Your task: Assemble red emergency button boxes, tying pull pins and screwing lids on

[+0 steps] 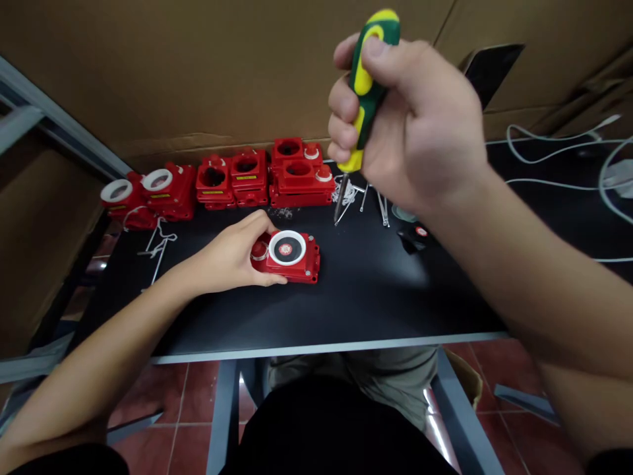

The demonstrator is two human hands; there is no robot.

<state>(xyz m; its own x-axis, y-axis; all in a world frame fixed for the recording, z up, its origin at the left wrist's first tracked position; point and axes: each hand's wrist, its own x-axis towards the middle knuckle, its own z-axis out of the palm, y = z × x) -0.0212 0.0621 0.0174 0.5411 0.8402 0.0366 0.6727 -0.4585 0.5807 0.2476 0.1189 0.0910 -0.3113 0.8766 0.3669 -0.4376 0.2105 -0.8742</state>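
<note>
My left hand (232, 257) grips the left end of a red box (291, 257) with a white ring and dark round centre, lying flat on the black table (356, 297). My right hand (415, 125) is raised well above the table, closed round the green and yellow handle of a screwdriver (364, 86). Its metal shaft points down toward the table, to the right of and beyond the red box, not touching it.
Several red housings (247, 178) are lined up along the back of the table, some with white rings. Small metal clips and wire bits (361, 194) lie near them. White cables (568, 165) run at the right. Brown cardboard (198, 66) stands behind.
</note>
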